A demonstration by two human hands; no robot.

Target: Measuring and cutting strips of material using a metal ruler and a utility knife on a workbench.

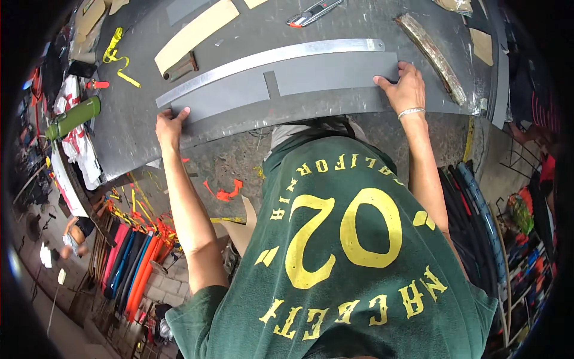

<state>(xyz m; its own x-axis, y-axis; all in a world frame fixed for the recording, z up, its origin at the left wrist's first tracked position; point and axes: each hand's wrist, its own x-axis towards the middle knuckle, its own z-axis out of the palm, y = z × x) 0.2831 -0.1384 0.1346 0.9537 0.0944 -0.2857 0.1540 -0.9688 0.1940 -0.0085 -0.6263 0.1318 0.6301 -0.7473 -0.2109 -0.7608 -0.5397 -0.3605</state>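
In the head view, a grey sheet strip [335,75] lay crosswise on the near part of the dark worktable [134,134], just in front of the person. A darker rectangular patch [272,85] broke it near the middle; whether that was a gap or a separate piece could not be told. A steel ruler [269,58] lay along the strip's far edge.

The left hand [170,124] was at the strip's left end, thumb over its near corner and the other fingers bent; whether it gripped the material or only rested there, I could not tell. The right hand [405,90] was spread at the right end, thumb toward the near edge and fingers farther up, apart from each other.

The step in hand appeared to be lining up the strip by its two ends. The next move seemed to call for even, light pressure from both hands, so that strip and ruler stayed true. The utility knife [314,13] lay out of use on the far side, and a rough bar [431,58] lay to the right.
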